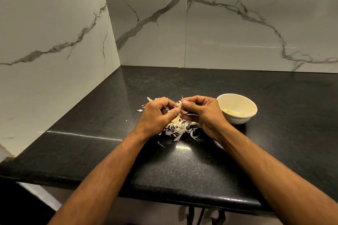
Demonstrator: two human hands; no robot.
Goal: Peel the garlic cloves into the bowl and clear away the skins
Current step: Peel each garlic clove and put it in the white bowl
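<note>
Far left, the marble wall meets the tabletop (91, 133) at a corner, leaving a bare dark stretch on that side. The left hand (155, 115) is curled, its thumb and fingers pinching at a clove (180, 105) held between both hands above the skins (176, 128). Working over the pile likely lets fresh peel drop onto what already lies there, which should make the sweep-up easier. The right hand (201, 110) pinches the same clove from the other side; a thin dark sliver shows under its fingers, perhaps a small blade, though that cannot be told for sure. Just right of it sits the bowl (245, 118), apart from the skins and close enough for a short drop; a few peeled pieces lie inside. Beyond the bowl the tabletop runs open to the right. The front edge is near the forearms, so stray skins are better gathered inward, away from that lip.
</note>
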